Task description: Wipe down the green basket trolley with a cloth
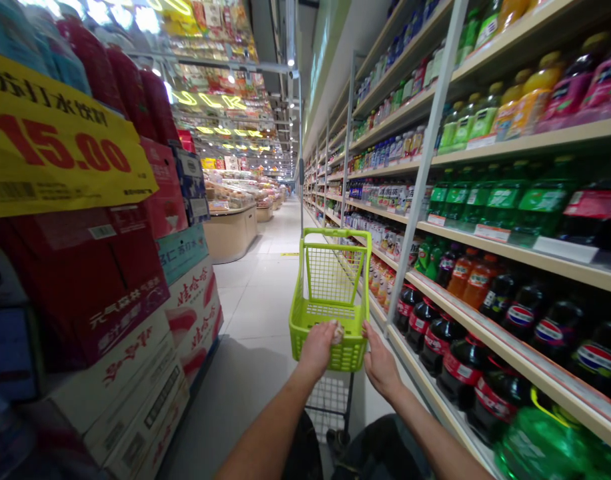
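A green plastic basket (298, 313) with a raised handle and a mesh panel sits on a dark wire cart frame in the middle of the aisle. My left hand (319, 345) is closed at the basket's near rim, holding a small pale crumpled item (338, 333). At the near right corner, my right hand (378, 359) touches the basket's side, fingers pressed against its edge. The inside of the basket shows only its green floor and mesh. My knees show below, on both sides of the cart frame.
Shelves (515, 257) of soda bottles line the right side closely. Stacked drink cartons (130, 353) with a yellow price sign (65, 140) stand at the left. Further ahead, a rounded display counter (233, 233) borders the tiled aisle (265, 283).
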`<state>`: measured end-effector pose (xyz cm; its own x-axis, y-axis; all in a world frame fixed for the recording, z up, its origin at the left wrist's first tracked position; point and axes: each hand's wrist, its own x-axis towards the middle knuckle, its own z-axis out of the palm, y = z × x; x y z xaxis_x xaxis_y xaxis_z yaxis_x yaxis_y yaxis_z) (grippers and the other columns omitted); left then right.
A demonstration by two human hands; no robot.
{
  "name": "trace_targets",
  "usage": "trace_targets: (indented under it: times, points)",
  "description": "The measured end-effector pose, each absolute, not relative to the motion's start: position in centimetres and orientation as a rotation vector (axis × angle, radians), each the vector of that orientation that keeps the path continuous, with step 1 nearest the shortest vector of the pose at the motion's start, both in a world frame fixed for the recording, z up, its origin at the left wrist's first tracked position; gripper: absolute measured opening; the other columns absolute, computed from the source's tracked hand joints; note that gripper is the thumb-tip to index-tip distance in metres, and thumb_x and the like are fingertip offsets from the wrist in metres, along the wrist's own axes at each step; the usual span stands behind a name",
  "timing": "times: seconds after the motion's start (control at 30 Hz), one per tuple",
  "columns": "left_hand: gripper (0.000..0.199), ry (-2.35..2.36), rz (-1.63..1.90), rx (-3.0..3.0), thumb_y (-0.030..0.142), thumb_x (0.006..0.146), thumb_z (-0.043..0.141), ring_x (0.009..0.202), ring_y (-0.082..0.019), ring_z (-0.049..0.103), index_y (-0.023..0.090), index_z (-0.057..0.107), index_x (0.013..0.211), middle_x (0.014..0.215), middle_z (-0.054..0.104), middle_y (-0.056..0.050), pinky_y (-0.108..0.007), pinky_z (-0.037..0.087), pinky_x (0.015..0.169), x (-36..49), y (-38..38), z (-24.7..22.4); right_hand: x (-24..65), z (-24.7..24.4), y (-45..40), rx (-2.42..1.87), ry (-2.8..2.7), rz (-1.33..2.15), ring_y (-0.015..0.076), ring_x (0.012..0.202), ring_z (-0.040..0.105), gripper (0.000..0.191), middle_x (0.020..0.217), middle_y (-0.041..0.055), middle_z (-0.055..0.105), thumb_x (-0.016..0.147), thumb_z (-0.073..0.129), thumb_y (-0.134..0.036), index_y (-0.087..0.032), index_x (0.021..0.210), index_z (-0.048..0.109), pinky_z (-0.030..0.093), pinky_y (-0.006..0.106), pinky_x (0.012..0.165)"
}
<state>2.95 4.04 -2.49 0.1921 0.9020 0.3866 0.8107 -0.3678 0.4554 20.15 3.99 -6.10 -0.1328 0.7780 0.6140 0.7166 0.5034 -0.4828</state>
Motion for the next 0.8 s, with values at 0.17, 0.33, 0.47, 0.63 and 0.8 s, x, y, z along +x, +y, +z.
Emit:
trace_targets:
  times: [0.17, 0.33, 0.47, 0.63, 0.8]
  points:
    - [0.04, 1.932, 0.929, 2.147, 0.013, 0.085, 0.027, 0.113, -0.019, 0.046, 0.016, 0.048, 0.119, 0.12, 0.056, -0.008, -0.035, 0.032, 0.099, -1.6, 4.6, -1.7, 19.4, -5.9, 4.0, -1.272, -1.845, 0.124, 0.0185, 0.11, 0.052, 0.076, 0.13, 0.0081, 0.047, 0.062, 0.034, -0.001, -0.017, 0.136, 0.03, 0.045, 0.036, 0.093]
    - [0.034, 1.761, 0.882, 2.235, 0.023, 0.088, 0.03, 0.099, -0.018, 0.054, 0.017, 0.057, 0.108, 0.104, 0.063, -0.008, -0.032, 0.037, 0.091, 5.2, 4.9, -1.9, 19.4, -5.9, 4.1, -1.262, -1.893, 0.089, 0.0192, 0.116, 0.048, 0.074, 0.132, 0.0099, 0.045, 0.062, 0.035, -0.001, -0.014, 0.134, 0.031, 0.043, 0.037, 0.095]
    - [0.031, 1.642, 0.884, 2.283, 0.028, 0.088, 0.035, 0.097, -0.017, 0.055, 0.019, 0.059, 0.106, 0.102, 0.064, -0.006, -0.029, 0.037, 0.09, 5.9, 4.4, -1.7, 20.2, -5.7, 4.2, -1.276, -1.9, 0.079, 0.0208, 0.115, 0.048, 0.072, 0.13, 0.0112, 0.046, 0.063, 0.035, -0.001, -0.014, 0.134, 0.032, 0.043, 0.039, 0.095]
    - [0.036, 1.786, 0.959, 2.178, 0.025, 0.088, 0.029, 0.103, -0.019, 0.053, 0.017, 0.057, 0.109, 0.108, 0.062, -0.007, -0.034, 0.035, 0.095, -1.9, 4.1, -0.8, 20.1, -5.6, 4.0, -1.285, -1.908, 0.115, 0.0215, 0.114, 0.049, 0.07, 0.13, 0.0109, 0.046, 0.065, 0.034, -0.001, -0.015, 0.133, 0.034, 0.044, 0.04, 0.093]
    - [0.034, 1.727, 0.951, 2.194, 0.022, 0.087, 0.031, 0.103, -0.019, 0.053, 0.017, 0.057, 0.109, 0.109, 0.062, -0.008, -0.033, 0.036, 0.093, 1.4, 4.3, -1.1, 19.2, -6.0, 4.0, -1.259, -1.873, 0.101, 0.0192, 0.116, 0.047, 0.073, 0.129, 0.0074, 0.047, 0.061, 0.034, 0.0, -0.018, 0.132, 0.036, 0.042, 0.038, 0.096]
